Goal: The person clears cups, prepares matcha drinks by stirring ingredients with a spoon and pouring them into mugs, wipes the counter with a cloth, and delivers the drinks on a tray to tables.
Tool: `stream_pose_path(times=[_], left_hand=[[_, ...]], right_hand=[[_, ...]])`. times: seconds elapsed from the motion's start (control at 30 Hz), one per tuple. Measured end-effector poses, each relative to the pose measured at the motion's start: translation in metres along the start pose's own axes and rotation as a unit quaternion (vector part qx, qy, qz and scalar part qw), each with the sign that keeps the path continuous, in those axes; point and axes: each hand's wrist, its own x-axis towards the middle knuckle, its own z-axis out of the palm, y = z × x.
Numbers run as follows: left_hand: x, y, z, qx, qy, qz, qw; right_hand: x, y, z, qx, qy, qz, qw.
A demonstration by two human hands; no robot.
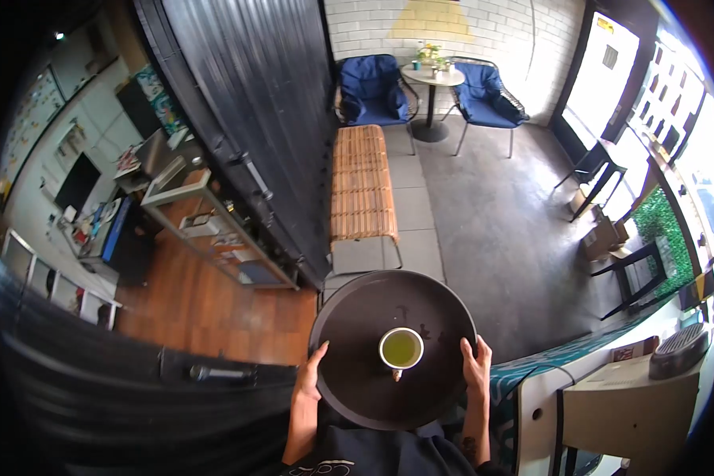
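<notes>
A round dark brown serving tray (357,317) is held level in front of my body. My left hand (310,373) grips its left rim, thumb over the edge and fingers hidden beneath. On the opposite rim my right hand (476,365) has the same kind of hold. Near the tray's middle stands a white cup (397,374) of green liquid, its handle pointing toward me. Wet marks show on the tray surface just beyond the cup. Neither hand touches the cup.
Ahead are a woven bench (362,182), a small round table (444,77) with plants, and blue-cushioned chairs (373,87). A black corrugated wall (254,103) runs along the left, beside a doorway onto wooden floor. At right are a counter machine (627,397), black stools (599,166) and cardboard boxes (603,236).
</notes>
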Motion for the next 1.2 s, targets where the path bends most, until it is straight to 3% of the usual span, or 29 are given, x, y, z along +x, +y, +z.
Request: stream_pose_path(times=[0.2, 0.4, 0.53, 0.7, 0.77, 1.0, 1.1, 1.2], left_hand=[[0.121, -0.001, 0.028, 0.074, 0.007, -0.075, 0.994], [0.258, 0.028, 0.118, 0.112, -0.087, -0.155, 0.978], [0.337, 0.049, 0.187, 0.155, -0.125, -0.1, 0.975], [0.412, 0.08, 0.251, 0.146, -0.125, -0.172, 0.966], [0.431, 0.086, 0.274, 0.18, -0.159, -0.098, 0.966], [0.527, 0.069, 0.349, 0.167, -0.155, -0.159, 0.961], [0.592, 0.038, 0.364, 0.194, -0.153, -0.14, 0.959], [0.611, 0.04, 0.439, 0.128, -0.14, -0.178, 0.966]], right_hand=[[0.074, -0.012, 0.014, -0.02, 0.046, 0.048, 0.998], [0.177, -0.03, 0.031, -0.031, 0.137, 0.068, 0.988], [0.263, -0.039, 0.031, -0.065, 0.162, 0.058, 0.983], [0.329, -0.077, 0.055, 0.011, 0.185, 0.051, 0.981], [0.36, -0.073, 0.054, 0.023, 0.19, 0.062, 0.98], [0.481, -0.042, 0.039, 0.055, 0.188, 0.096, 0.976], [0.55, -0.018, 0.018, 0.023, 0.18, 0.09, 0.979], [0.633, -0.017, -0.009, -0.017, 0.171, 0.024, 0.985]])
